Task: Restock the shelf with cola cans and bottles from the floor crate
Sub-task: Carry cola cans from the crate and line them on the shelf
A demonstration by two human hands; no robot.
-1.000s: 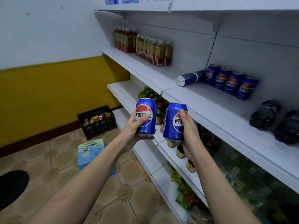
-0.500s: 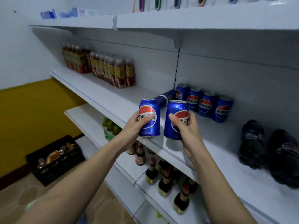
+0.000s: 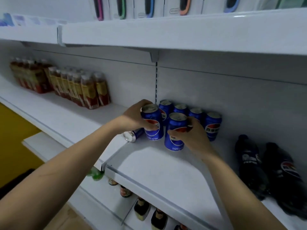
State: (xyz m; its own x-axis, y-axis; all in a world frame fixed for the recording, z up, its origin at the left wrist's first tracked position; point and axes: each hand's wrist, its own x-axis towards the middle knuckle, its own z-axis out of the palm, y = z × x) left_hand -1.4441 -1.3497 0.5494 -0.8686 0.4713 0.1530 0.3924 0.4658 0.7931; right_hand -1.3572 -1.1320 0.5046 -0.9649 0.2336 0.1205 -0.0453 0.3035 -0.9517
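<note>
Two blue cola cans stand upright on the white shelf (image 3: 154,165). My left hand (image 3: 134,117) wraps the left can (image 3: 152,126) from behind and the side. My right hand (image 3: 193,133) grips the right can (image 3: 175,135) around its middle. Behind them several more blue cans (image 3: 213,126) stand in a row against the back panel. One can (image 3: 132,134) lies on its side just left of the left can. Two dark cola bottles (image 3: 252,165) lie flat on the shelf at the right.
Packs of red-and-yellow labelled bottles (image 3: 86,92) stand at the shelf's left end. An upper shelf (image 3: 166,32) hangs overhead with packaged goods. Lower shelves hold small dark bottles (image 3: 142,208) and a green bottle (image 3: 96,174). Yellow wall (image 3: 15,140) at left.
Both hands have moved forward and down with their cans, which now rest on the shelf in front of the row. The camera has come closer; the floor crate is out of view.
</note>
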